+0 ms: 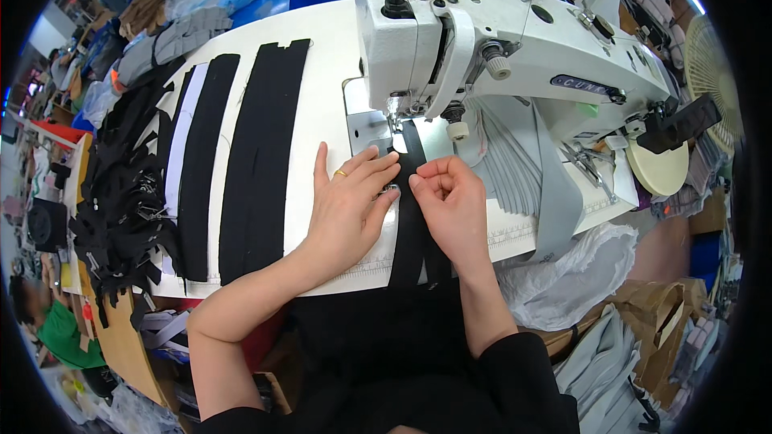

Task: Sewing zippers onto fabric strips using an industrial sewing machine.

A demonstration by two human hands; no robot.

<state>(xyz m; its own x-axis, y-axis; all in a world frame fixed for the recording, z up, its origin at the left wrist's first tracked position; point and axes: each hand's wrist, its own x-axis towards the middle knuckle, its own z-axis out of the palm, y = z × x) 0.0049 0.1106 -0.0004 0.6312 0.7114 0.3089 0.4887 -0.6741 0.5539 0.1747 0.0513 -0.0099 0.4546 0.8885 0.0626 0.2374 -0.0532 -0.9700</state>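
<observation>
A black fabric strip runs from under the presser foot of a white sewing machine toward the table's near edge. My left hand lies palm down with fingers spread, its fingertips on the strip's left edge close to the foot. A small shiny metal bit shows by that thumb; its kind is too small to tell. On the strip's right edge, my right hand pinches the fabric between thumb and fingers, slightly nearer to me than the needle area.
Stacked wide black strips and narrower ones lie to the left, beside a tangled black heap with metal bits. Grey fabric pieces sit under the machine arm. A white plastic bag hangs past the right front edge.
</observation>
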